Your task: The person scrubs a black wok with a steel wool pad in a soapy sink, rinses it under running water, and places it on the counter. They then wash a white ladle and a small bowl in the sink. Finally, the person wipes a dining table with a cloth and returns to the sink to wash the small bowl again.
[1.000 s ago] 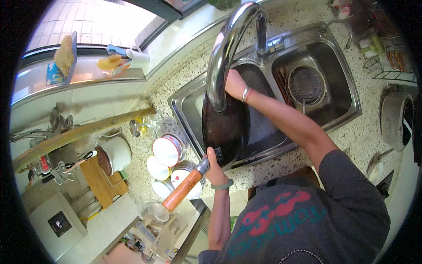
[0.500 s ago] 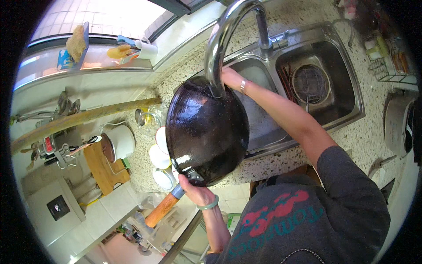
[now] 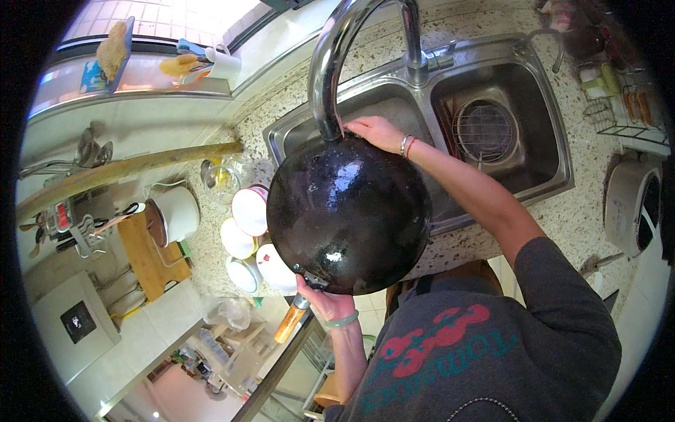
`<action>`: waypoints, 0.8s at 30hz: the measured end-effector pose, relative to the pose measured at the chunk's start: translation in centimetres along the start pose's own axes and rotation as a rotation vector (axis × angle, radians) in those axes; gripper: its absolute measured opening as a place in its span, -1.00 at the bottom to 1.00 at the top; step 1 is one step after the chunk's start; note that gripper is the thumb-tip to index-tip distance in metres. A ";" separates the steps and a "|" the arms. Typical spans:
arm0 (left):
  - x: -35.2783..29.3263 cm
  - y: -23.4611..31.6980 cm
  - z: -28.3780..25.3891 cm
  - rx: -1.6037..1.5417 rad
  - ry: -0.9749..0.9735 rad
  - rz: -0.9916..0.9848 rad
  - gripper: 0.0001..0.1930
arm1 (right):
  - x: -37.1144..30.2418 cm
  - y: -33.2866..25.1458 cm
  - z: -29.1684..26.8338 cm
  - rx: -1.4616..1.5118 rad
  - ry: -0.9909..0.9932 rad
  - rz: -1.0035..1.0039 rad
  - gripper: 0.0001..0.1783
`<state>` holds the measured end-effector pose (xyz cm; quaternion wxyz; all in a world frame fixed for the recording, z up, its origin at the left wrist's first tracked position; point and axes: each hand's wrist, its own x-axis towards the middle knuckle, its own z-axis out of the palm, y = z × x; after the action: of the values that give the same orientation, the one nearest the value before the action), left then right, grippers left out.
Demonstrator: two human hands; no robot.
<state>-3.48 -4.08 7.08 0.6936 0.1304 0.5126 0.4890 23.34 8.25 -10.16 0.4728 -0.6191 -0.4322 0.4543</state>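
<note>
A large black wok (image 3: 348, 211) is held up at the near side of the sink, its rounded, shiny wet underside facing me. My left hand (image 3: 330, 304) grips its lower edge beside the handle joint, thumb on the outer side and other fingers partly hidden. The wooden handle (image 3: 290, 322) points down and to the left. At the far rim, my right hand (image 3: 377, 133) holds on with its fingers curled over the edge, just beside the tall chrome faucet (image 3: 327, 91). The inside of the wok is out of sight.
The wok partly covers the left basin of the double sink (image 3: 492, 49). A round wire rack (image 3: 484, 130) sits in the right basin. Several bowls and mugs (image 3: 247, 211) crowd the counter left of the wok, near a white pot (image 3: 177, 214) and a wooden cutting board (image 3: 151, 250).
The wok has turned so its underside faces me more fully, and its handle looks shorter. My right hand has come out from behind the faucet and shows more clearly.
</note>
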 end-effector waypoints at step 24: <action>0.7 -7.2 -9.2 -0.232 0.171 -0.226 -0.36 | -5.7 2.4 1.2 -0.352 -0.152 -0.003 -0.63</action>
<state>-7.27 -9.92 -2.30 0.7083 -0.0511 0.5212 0.4734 21.22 2.52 -11.74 0.3237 -0.6555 -0.5403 0.4166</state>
